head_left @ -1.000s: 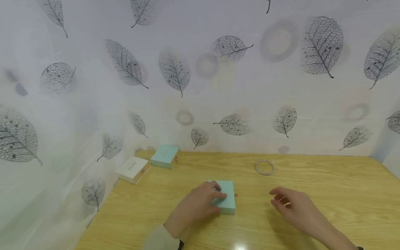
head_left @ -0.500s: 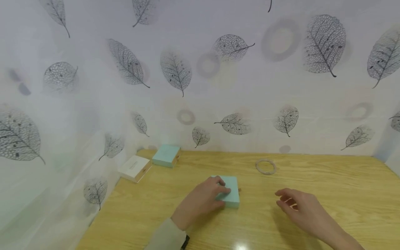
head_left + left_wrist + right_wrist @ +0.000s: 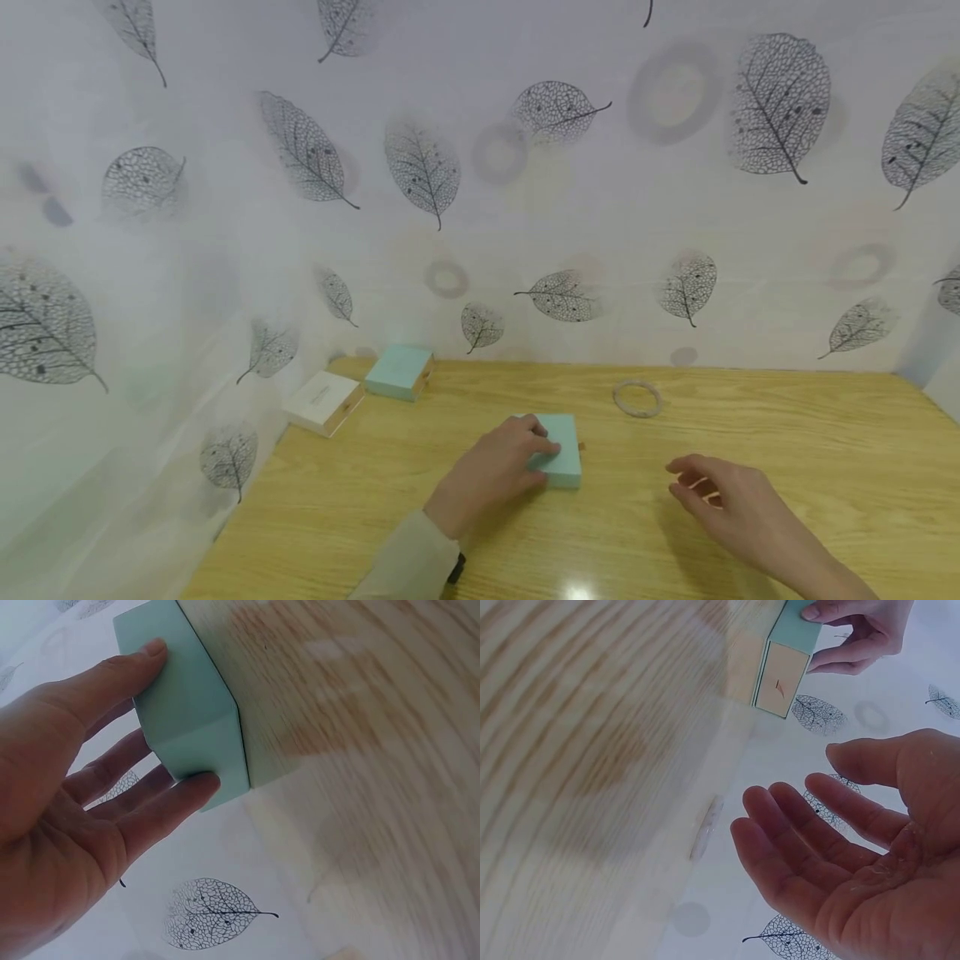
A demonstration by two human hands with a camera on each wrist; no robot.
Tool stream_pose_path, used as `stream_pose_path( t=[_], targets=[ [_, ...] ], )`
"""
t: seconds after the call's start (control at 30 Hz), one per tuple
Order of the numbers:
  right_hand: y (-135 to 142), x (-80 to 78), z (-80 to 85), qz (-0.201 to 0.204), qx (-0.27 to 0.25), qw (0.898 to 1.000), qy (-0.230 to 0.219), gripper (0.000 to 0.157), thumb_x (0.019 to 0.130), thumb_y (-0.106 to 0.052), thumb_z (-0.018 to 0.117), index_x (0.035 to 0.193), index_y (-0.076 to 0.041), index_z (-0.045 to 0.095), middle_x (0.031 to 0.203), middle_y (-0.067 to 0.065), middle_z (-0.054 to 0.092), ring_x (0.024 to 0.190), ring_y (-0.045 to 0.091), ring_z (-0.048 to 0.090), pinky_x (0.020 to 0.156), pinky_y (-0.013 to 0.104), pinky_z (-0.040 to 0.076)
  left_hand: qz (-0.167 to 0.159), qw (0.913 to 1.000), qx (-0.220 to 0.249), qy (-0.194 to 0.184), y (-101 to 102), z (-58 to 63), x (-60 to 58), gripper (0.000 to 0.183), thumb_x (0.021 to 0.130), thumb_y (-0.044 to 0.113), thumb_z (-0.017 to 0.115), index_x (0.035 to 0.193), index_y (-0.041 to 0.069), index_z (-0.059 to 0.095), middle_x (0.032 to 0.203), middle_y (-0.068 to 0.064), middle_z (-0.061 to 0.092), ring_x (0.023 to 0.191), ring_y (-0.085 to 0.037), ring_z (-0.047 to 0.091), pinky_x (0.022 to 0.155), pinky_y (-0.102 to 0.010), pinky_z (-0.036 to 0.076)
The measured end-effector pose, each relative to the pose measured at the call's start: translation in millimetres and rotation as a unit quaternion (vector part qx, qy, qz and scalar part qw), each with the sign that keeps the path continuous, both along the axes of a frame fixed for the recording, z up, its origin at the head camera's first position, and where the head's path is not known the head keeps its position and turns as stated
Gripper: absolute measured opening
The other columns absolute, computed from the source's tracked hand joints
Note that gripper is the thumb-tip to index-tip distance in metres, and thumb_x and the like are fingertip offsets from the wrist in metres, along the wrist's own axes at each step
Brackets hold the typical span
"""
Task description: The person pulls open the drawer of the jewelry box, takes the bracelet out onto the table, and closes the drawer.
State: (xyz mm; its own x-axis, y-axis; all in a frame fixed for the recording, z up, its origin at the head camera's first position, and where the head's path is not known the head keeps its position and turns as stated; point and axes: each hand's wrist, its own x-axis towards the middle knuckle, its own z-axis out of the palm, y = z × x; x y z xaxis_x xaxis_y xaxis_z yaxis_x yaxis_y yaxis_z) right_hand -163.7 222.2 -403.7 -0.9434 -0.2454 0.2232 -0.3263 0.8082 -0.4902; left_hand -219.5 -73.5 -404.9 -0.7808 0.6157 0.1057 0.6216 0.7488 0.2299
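Observation:
My left hand point(image 3: 498, 467) grips a small mint-green drawer box point(image 3: 561, 454) that lies on the wooden table. In the left wrist view the thumb point(image 3: 154, 656) and a finger point(image 3: 199, 787) press on different faces of the box point(image 3: 187, 697). Its pale end panel point(image 3: 782, 679), with a small ribbon tab, faces right. To the right of the box, my right hand point(image 3: 731, 504) hovers over the table, fingers loosely bent and holding nothing. Farther back lies a pale bangle point(image 3: 637, 399), apart from both hands.
At the back left of the wooden table point(image 3: 465, 392) sit a second mint-green box point(image 3: 400, 372) and a white box point(image 3: 325, 403), both with ribbon tabs. A whitish curtain printed with leaves point(image 3: 420, 171) stands behind the table and along its left side.
My left hand has slid the mint-green box away from me and a little to the right. The right hand has shifted slightly right. Bangle and other boxes stay in place.

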Motion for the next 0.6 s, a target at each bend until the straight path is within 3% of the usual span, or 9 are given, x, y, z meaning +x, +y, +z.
stream_pose_path(
  t=[0.6],
  targets=[
    [1.8, -0.2, -4.6, 0.001, -0.004, 1.000, 0.005, 0.012, 0.087, -0.017, 0.067, 0.099, -0.016, 0.068, 0.086, -0.012, 0.068, 0.073, -0.005, 0.057, 0.060, 0.020, 0.051, 0.009, 1.0000, -0.002, -0.002, 12.5, 1.5, -11.6, 0.037, 0.083, 0.028, 0.072, 0.120, 0.025, 0.066, 0.118, 0.002, 0.059, 0.106, -0.013, 0.056, 0.092, -0.022, 0.048]
  ],
)
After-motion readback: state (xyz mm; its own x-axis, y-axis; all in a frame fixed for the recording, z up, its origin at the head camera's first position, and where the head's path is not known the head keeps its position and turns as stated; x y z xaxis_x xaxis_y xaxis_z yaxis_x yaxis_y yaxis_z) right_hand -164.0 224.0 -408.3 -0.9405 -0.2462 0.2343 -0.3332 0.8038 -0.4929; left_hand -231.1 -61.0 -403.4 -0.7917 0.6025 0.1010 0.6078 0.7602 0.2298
